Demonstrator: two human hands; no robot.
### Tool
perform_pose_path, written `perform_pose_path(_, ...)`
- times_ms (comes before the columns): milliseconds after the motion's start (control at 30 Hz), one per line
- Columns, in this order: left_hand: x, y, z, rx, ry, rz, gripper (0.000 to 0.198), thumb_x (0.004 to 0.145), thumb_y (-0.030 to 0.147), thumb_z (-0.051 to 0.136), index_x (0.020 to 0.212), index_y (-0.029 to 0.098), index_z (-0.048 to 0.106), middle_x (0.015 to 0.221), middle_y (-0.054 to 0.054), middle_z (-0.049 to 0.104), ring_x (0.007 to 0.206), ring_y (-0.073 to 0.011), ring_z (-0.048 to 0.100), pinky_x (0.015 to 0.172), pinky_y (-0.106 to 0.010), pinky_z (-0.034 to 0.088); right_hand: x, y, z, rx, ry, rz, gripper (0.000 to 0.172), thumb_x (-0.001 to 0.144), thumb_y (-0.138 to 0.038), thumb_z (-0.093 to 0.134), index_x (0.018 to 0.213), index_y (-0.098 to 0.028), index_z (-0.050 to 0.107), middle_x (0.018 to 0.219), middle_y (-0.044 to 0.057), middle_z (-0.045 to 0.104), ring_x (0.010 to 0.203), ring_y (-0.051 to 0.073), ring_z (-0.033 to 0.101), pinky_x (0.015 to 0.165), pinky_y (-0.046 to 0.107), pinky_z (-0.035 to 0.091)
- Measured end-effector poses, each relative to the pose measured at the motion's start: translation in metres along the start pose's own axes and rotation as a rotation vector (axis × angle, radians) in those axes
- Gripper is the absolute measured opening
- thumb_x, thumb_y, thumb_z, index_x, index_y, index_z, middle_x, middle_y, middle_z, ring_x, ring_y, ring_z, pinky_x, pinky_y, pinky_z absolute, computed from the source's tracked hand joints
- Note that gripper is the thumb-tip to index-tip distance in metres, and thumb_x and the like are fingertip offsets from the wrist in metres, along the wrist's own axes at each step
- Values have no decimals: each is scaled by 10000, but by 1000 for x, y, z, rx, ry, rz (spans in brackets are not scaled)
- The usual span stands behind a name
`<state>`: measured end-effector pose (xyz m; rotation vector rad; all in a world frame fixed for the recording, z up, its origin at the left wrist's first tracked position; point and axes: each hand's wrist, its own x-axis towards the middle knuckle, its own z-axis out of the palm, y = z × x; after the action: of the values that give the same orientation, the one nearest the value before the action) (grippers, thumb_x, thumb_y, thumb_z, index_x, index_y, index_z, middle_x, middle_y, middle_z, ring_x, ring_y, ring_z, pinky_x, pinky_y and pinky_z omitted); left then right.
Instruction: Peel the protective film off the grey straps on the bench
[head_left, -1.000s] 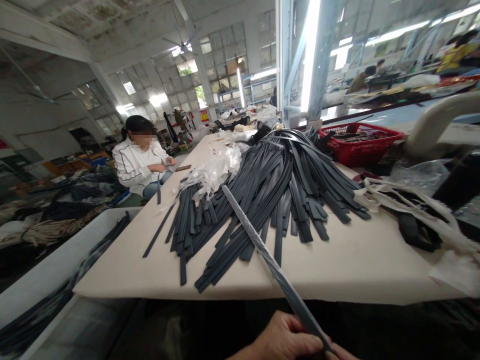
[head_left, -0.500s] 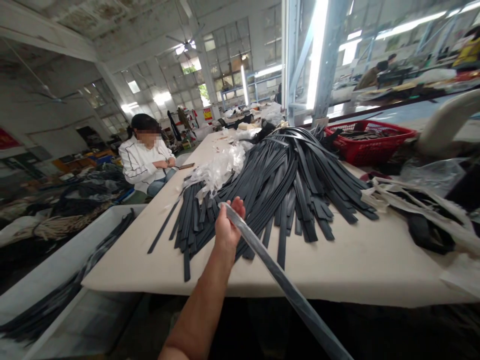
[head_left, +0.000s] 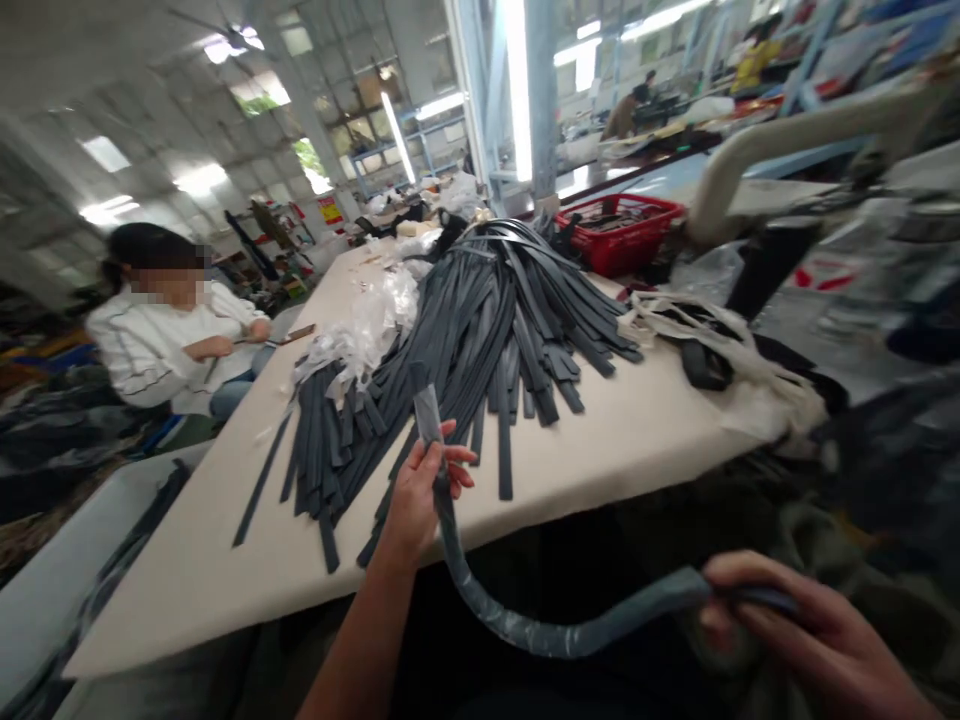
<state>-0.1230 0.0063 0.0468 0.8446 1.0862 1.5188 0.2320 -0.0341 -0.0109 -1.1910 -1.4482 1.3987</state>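
Observation:
A long dark strap (head_left: 551,637), wrapped in what looks like clear plastic film, sags in a curve between my two hands. My left hand (head_left: 427,485) pinches it near one end, which sticks up past the thumb over the table's front edge. At the lower right, my right hand (head_left: 780,615) is closed around the strap farther along. Beyond my left hand a large heap of dark flat straps (head_left: 480,310) lies fanned out on the table, with crumpled clear plastic (head_left: 367,330) on its left side.
The pale table (head_left: 202,580) runs away from me. Left of it a person in white (head_left: 157,330) sits holding something thin, near a white bin (head_left: 67,560) of dark straps. A red basket (head_left: 622,240) and a bundle of pale bands (head_left: 697,320) are on the right.
My view has swung to the right. My right hand has come into sight holding the strap, which was stretched straight and now hangs bent. My left hand has come lower and nearer.

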Motion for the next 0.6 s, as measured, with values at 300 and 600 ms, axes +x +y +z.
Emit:
perform_pose_path(300, -46, -52, 43, 297, -553, -382, 372, 908, 439, 583, 1150, 170, 666, 906, -92, 741, 669, -149, 654, 574, -233, 438, 77, -88, 25, -32, -300, -426, 358, 949, -483, 579, 978, -176, 761, 1364, 89, 588, 1211, 239, 562, 1042, 369, 426)
perform_pose_path(600, -39, -57, 75, 238, -550, -273, 407, 873, 512, 603, 1096, 183, 690, 943, -85, 749, 875, -226, 690, 864, -333, 507, 77, -63, 66, 220, -184, -205, 486, 891, -590, 593, 1036, -152, 746, 850, 41, 759, 736, 177, 691, 732, 317, 562)
